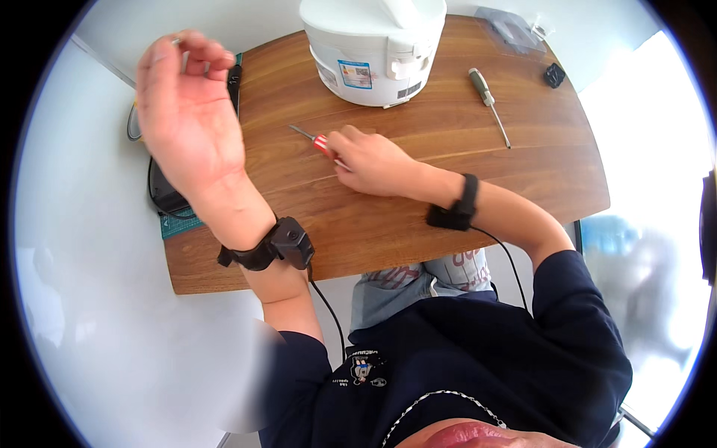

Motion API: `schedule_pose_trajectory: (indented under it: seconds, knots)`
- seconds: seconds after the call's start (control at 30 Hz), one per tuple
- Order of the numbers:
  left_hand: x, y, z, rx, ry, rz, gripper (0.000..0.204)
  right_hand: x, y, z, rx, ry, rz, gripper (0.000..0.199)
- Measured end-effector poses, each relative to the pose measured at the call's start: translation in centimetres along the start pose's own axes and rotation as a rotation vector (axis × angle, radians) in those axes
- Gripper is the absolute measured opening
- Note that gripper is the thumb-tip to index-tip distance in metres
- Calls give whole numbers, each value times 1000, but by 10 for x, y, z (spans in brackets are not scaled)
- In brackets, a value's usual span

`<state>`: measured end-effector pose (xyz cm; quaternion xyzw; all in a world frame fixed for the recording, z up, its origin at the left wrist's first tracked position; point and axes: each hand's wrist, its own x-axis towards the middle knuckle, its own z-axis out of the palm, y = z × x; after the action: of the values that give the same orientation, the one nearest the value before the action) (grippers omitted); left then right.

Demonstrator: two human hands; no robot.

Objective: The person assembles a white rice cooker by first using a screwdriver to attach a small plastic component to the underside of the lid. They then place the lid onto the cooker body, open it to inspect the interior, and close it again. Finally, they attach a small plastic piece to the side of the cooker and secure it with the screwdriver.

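My right hand [370,160] is closed around the red and white handle of a small screwdriver [320,142], resting low over the middle of the table. The screwdriver's thin metal shaft points away and to the left. Raised at the far left is my left hand [190,119], palm up with its fingers curled in. A tiny pale thing shows at the fingertips, too small to name. Beyond my right hand stands a white rice cooker [358,45] with a blue and white label on its side.
A second screwdriver [484,89] with a grey-green handle lies to the right on the wooden table [523,172]. A clear plastic bag [511,31] and a small black piece [553,75] are at the far right. Along the left edge lie a green mat [179,224] and a black case [164,190].
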<state>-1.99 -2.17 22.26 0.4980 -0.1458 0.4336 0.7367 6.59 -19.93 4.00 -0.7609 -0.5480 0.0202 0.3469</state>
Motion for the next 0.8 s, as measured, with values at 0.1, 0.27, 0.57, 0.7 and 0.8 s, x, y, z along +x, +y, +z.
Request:
schedule_pose_trajectory:
  seconds: [0.1, 0.27, 0.57, 0.7, 0.8]
  knots:
    - [-2, -19, 1, 220, -1, -5, 13, -32, -29, -62, 192, 133, 94, 44]
    - [-12, -62, 26, 129, -75, -223, 14, -77, -29, -110, 262, 495, -42, 52]
    - [-29, -80, 38, -56, -343, -541, 16, -97, -22, -129, 163, 492, -91, 55]
    - [-30, -87, 40, -80, -363, -570, 15, -102, -17, -130, 189, 487, -63, 56]
    - [-31, -91, 38, 16, -400, -542, 16, -106, -14, -132, 273, 432, -28, 53]
